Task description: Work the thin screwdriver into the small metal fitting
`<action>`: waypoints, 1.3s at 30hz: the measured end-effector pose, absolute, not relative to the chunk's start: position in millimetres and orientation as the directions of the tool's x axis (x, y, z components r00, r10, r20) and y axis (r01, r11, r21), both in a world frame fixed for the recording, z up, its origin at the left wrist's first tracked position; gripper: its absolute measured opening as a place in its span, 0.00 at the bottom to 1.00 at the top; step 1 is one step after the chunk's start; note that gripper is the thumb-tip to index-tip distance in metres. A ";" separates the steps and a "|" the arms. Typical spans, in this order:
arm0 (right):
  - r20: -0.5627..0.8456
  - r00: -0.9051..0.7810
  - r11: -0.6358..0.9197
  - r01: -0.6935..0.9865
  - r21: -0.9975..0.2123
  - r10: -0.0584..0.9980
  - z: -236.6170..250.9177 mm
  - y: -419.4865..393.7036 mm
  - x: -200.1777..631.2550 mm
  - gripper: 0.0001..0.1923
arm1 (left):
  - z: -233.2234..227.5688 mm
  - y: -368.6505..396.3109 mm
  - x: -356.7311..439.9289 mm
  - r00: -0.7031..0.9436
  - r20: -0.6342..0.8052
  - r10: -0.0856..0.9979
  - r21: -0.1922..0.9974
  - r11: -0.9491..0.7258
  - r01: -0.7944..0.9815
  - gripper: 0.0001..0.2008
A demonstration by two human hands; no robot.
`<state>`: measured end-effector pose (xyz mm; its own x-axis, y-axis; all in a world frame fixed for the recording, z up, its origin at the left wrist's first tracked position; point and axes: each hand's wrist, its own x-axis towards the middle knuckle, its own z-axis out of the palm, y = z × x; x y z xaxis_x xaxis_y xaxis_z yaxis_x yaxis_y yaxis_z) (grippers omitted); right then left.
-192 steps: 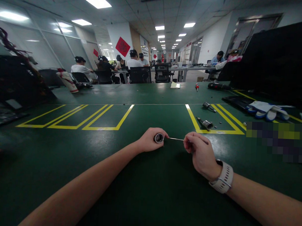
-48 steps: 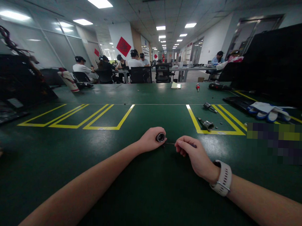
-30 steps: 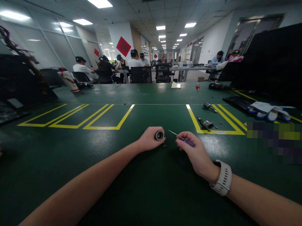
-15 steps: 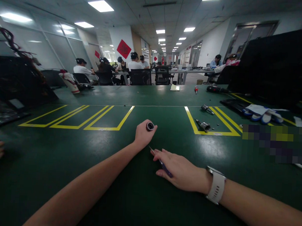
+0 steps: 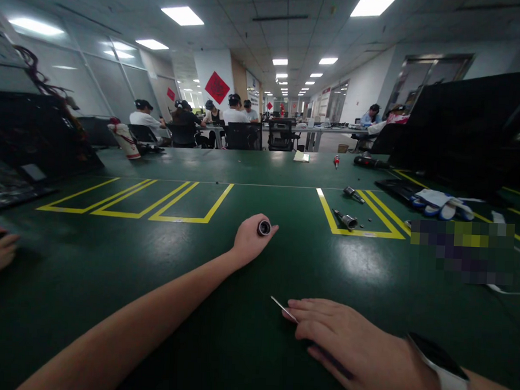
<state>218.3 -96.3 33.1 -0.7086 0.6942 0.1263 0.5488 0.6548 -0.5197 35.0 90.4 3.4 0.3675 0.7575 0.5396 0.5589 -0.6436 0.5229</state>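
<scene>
Beyond the metal cylinder (image 5: 264, 228) stretched a lit office (image 5: 364, 76) with seated people (image 5: 236, 114); under it, a yellow-lined green table (image 5: 300, 254). The left hand (image 5: 248, 241) was clasped around the cylinder; the right hand (image 5: 361, 343), on its near right side, pinched a thin tool (image 5: 284, 310), tip clear. How finished the cylinder was could not be told. To its right two fittings (image 5: 347, 220) lay unheld, loose bits (image 5: 362, 226) nearby.
</scene>
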 end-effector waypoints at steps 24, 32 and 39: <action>-0.073 0.071 -0.054 -0.234 -0.971 0.995 15.9 -59.6 197.0 0.22 | 27.0 22.2 5.3 0.220 0.220 0.950 0.827 -0.302 0.475 0.17; -0.097 -0.115 -0.106 -0.073 -0.992 0.989 11.3 -61.8 205.9 0.19 | 35.2 -1.8 10.6 0.340 -0.159 0.927 0.983 0.117 0.141 0.16; -0.097 0.046 -0.090 -0.125 -0.988 0.994 3.3 -58.2 205.6 0.21 | 34.7 2.1 10.8 0.429 -0.183 0.885 0.950 0.271 -0.153 0.14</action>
